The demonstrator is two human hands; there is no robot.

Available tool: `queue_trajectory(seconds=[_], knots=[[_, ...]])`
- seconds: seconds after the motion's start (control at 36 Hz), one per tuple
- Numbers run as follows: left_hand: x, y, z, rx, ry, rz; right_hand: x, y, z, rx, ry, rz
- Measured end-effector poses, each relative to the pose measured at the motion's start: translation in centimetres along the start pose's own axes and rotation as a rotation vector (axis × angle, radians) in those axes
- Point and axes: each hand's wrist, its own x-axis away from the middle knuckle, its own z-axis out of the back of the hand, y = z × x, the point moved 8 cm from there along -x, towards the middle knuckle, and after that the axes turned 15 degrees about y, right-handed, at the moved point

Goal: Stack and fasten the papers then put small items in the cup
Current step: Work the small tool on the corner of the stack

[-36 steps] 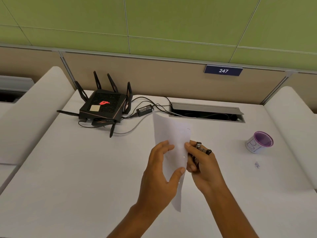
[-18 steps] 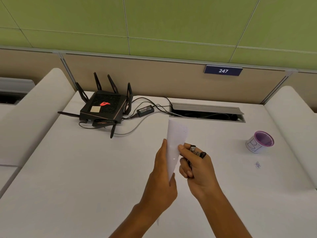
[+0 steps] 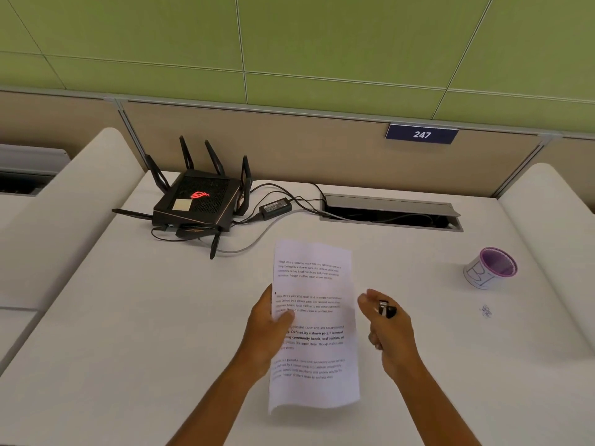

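While left hand (image 3: 269, 329) grips papers (image 3: 317, 323), right hand (image 3: 388, 333) clutches binder clip (image 3: 386, 309)

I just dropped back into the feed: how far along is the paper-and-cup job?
Stacking looks done: the left hand holds the papers by their left edge, printed side up. The right hand holds a black binder clip, not yet on them. A small item lies outside the cup.

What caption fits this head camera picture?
Left hand holds printed papers above the desk; right hand grips a binder clip.
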Motion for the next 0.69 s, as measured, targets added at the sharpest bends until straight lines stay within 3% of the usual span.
queue_trajectory(seconds=[0.11,0.25,0.53,0.69], knots=[[-1.0,-0.8,0.1,0.042,-0.009,0.057,-0.9,3.0,0.0,0.009,-0.144,-0.162],[-2.5,-1.8,0.0,0.071,-0.011,0.115,-1.1,4.2,-0.2,0.054,-0.205,-0.181],[-6.1,-3.7,-1.1,0.132,-0.025,0.207,-3.0,3.4,-0.9,0.040,-0.099,-0.115],[-9.2,-4.4,-1.4,-0.027,0.030,0.121,-5.3,3.2,-1.8,0.032,-0.027,-0.121]])
